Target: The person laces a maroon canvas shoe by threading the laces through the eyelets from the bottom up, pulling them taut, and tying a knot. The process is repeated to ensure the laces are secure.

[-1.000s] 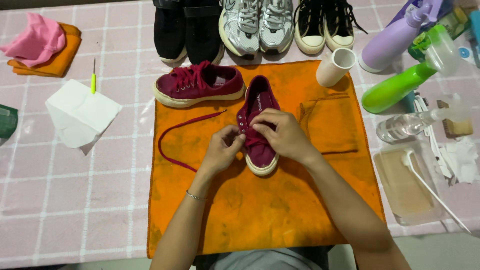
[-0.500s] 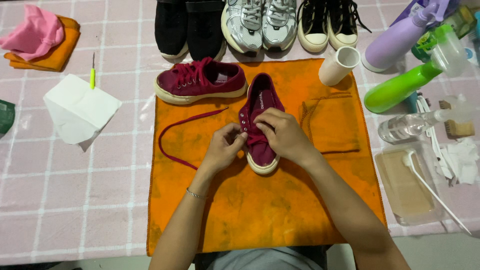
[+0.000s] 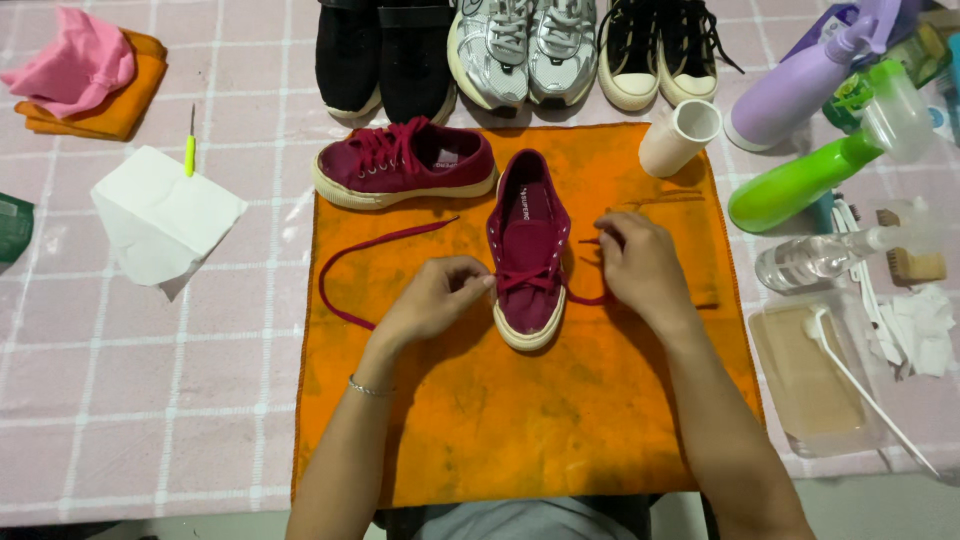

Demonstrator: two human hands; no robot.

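Observation:
A maroon sneaker (image 3: 528,240) lies toe toward me on an orange cloth (image 3: 520,420). My left hand (image 3: 435,297) rests at its left side, fingers pinching the maroon shoelace (image 3: 345,262) near the eyelets; the lace loops out to the left over the cloth. My right hand (image 3: 640,265) is to the right of the shoe, gripping the other end of the lace, pulled taut across the toe end. A second maroon sneaker (image 3: 405,165), fully laced, lies on its side behind.
Black shoes (image 3: 385,55), grey-white trainers (image 3: 520,45) and black-white sneakers (image 3: 660,50) line the back. A white cup (image 3: 680,135), purple and green spray bottles (image 3: 800,180), a clear bottle and a tray (image 3: 810,375) crowd the right. White paper (image 3: 165,210) and folded cloths (image 3: 85,80) lie left.
Both hands were together over the shoe's middle; now they have spread apart, the right hand drawing the lace out to the right side.

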